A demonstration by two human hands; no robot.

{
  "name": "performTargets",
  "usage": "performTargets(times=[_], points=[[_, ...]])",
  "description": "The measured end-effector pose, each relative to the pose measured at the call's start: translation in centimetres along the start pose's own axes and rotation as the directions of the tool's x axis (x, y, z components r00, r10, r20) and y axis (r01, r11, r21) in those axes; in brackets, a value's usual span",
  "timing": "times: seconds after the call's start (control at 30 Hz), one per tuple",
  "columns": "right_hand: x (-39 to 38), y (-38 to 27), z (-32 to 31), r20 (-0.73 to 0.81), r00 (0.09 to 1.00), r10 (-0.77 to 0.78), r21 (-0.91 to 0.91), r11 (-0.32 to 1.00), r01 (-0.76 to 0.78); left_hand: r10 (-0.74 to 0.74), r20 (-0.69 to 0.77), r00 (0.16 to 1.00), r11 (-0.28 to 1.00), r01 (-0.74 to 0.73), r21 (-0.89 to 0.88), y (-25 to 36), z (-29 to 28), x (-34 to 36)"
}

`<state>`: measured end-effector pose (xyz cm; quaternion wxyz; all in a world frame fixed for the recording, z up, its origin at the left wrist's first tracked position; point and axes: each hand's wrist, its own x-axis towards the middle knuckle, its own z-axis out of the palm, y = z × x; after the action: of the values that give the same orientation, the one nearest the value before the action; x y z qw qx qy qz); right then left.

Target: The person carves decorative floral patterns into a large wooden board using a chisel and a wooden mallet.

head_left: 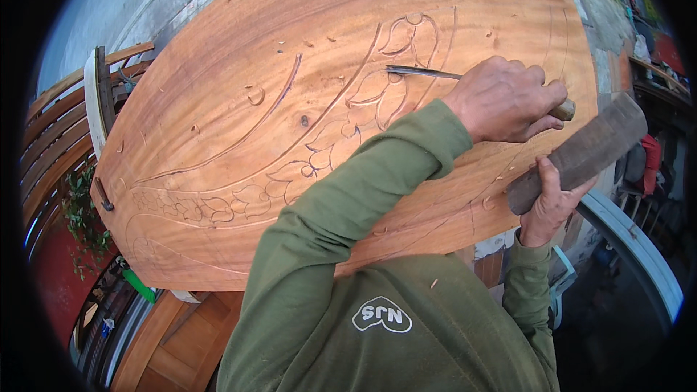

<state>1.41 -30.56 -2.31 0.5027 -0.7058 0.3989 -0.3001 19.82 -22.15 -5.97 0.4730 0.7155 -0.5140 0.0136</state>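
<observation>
My left hand [508, 98] is closed around a carving chisel [425, 71]. The blade points left, its tip at a carved leaf outline on the large wooden panel [210, 72]. The butt of its wooden handle shows past my fingers. In my right hand [552, 207] is a dark rectangular wooden block [584, 149], gripped near its lower end and tilted up to the right, close by the handle butt. Carved and pencilled flowers, leaves and long curved lines run across the panel. My left forearm hides part of the pattern.
Several curled wood shavings [255, 96] are scattered over the panel. A dark metal tool [103, 194] lies at its left tip. Wooden slats [58, 127] and a green plant [83, 221] stand at left. A pale blue curved frame [635, 247] is at right.
</observation>
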Motion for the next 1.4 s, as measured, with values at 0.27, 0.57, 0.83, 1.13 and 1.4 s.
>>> performTargets(times=[0.27, 0.57, 0.83, 1.13, 1.4], points=[[2.3, -0.9, -1.2, 0.031, 0.997, 0.067, 0.126, 0.989, -0.071, -0.005, -0.059, 0.998, 0.999, 0.007, 0.032, -0.2, -0.4, 0.0], [4.5, -1.5, -1.2, 0.088, 0.995, 0.039, 0.078, 0.996, -0.046, -0.038, -0.08, 0.996, 0.996, 0.044, 0.076, -0.8, -0.3, 0.3], [6.1, 0.3, -1.2, 0.325, 0.946, -0.018, -0.301, 0.946, 0.121, -0.113, -0.069, 0.991, 0.984, 0.121, 0.132, -1.6, 0.1, 0.5], [7.9, -0.2, -0.5, 0.437, 0.898, -0.055, -0.335, 0.916, 0.219, -0.124, -0.309, 0.943, 0.977, 0.17, 0.128, -1.9, -1.0, 1.7], [8.9, -1.2, 1.9, 0.49, 0.869, -0.064, -0.256, 0.943, 0.213, -0.189, -0.32, 0.929, 0.959, 0.245, 0.145, -2.3, -0.8, 2.0]])
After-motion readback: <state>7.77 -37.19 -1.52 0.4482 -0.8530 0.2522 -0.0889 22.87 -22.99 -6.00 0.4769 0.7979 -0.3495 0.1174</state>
